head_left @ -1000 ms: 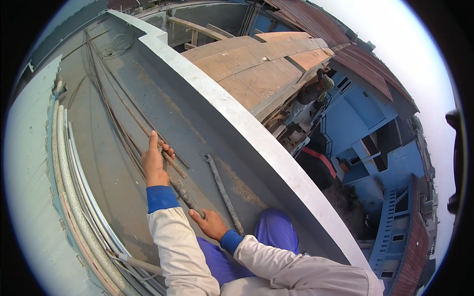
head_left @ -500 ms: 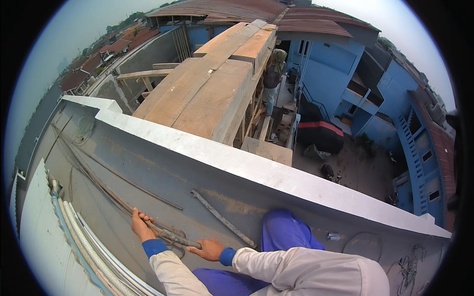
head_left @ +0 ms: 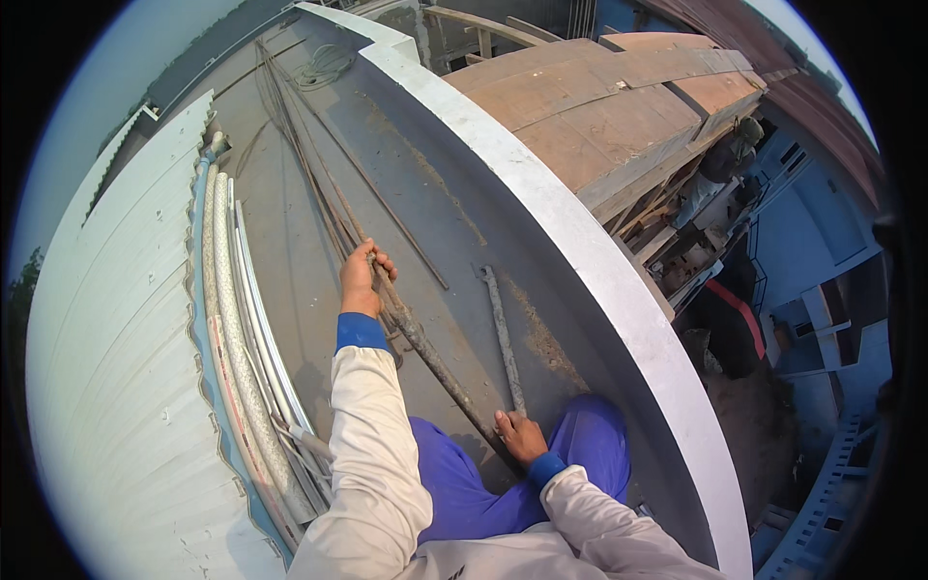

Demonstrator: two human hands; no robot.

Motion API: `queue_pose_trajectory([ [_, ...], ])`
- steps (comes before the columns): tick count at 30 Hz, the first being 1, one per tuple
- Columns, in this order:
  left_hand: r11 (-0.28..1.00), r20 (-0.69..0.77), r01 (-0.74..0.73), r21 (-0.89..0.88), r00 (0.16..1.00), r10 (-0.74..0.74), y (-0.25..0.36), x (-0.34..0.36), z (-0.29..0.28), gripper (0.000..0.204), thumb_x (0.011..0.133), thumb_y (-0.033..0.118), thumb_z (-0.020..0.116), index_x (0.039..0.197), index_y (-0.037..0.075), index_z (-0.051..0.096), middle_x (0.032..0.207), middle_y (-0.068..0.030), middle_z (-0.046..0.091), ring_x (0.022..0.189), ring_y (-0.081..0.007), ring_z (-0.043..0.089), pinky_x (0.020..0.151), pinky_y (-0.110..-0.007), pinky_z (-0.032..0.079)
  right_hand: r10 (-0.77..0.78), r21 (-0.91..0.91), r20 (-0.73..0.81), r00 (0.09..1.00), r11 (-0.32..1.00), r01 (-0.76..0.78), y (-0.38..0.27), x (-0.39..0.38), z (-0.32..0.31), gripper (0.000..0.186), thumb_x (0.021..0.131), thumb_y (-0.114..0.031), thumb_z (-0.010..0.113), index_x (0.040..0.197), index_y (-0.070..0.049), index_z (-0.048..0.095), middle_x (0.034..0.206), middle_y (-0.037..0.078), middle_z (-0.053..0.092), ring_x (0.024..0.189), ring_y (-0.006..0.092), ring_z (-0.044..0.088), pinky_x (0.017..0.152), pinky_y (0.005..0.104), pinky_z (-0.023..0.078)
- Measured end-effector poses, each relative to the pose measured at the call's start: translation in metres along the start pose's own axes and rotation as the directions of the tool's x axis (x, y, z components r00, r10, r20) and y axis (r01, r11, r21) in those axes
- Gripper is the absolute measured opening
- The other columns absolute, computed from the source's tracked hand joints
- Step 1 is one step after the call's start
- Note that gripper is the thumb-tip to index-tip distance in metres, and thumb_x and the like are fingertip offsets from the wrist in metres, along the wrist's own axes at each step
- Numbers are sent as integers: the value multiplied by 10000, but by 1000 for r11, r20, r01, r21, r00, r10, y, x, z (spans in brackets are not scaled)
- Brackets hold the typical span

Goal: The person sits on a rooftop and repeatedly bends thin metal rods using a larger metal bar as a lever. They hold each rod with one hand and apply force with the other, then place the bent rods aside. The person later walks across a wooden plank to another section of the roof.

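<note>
My left hand [head_left: 362,277] is closed around a thin steel rod and the upper end of a long, cement-crusted metal bar [head_left: 430,350]. This bar slants down between my knees and passes along the near side of my right hand [head_left: 522,437]. The fingers of that hand are curled at the lower end of a short, crusted metal bar [head_left: 502,333], which has a hooked jaw at its far end. This short bar lies on the grey gutter floor; the exact grip on it is partly hidden. Beyond my left hand, several thin steel rods [head_left: 304,159] run away along the floor.
A white parapet [head_left: 570,227] borders the right side, with a drop beyond it. Wooden formwork [head_left: 599,111] and a person [head_left: 720,159] are past it. On the left are white pipes [head_left: 227,309] and corrugated roofing [head_left: 126,319]. Coiled cable [head_left: 324,66] lies at the far end.
My view has turned left. My right hand has shifted from the long bar's end to the short bar's lower end, while my left hand keeps its grip.
</note>
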State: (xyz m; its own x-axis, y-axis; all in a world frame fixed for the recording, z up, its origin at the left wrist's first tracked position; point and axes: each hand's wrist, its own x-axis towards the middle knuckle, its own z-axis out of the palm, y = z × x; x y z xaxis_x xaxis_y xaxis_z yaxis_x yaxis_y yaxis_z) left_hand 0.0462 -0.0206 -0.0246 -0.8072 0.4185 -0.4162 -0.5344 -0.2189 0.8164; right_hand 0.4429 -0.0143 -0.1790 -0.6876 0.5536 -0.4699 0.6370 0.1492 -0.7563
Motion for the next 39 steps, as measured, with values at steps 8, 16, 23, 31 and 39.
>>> queue_pose_trajectory([
  [8,998,-26,34,-46,999,-35,3,-13,19,190,982,230,566,879,70,573,768,-92,652,714,-225,696,647,-363,601,161,161,-6,987,974,-158,65,12,2,525,992,-481,606,979,37,692,786,112,704,759,201,692,767,334,534],
  [16,996,-53,-28,88,998,33,-7,-3,20,229,958,233,579,843,38,605,708,-87,622,619,-208,633,599,-357,524,167,-249,-231,959,942,-224,57,30,20,615,894,-469,692,1213,43,574,1176,316,650,1108,451,645,945,488,512],
  [23,986,-132,-69,149,987,89,-3,-7,25,214,963,217,580,802,75,572,650,-53,570,559,-187,557,539,-362,464,453,-417,-47,890,801,-430,40,63,14,610,850,-375,736,1283,-13,507,1247,318,636,1202,461,620,1008,530,495],
  [31,992,-147,-56,114,986,73,-8,0,23,209,958,234,582,811,89,553,659,-44,564,586,-179,543,570,-359,455,91,-464,-175,980,870,-163,-43,-23,-56,467,847,-282,699,1209,0,609,1090,228,658,1063,423,646,943,496,522],
  [39,990,-133,-63,124,988,79,-5,-1,21,200,955,229,581,801,107,547,651,-24,560,591,-159,539,548,-339,453,-334,-403,-474,815,905,136,-186,-48,-183,265,821,-225,770,965,-24,675,856,128,662,805,313,676,725,394,546],
])
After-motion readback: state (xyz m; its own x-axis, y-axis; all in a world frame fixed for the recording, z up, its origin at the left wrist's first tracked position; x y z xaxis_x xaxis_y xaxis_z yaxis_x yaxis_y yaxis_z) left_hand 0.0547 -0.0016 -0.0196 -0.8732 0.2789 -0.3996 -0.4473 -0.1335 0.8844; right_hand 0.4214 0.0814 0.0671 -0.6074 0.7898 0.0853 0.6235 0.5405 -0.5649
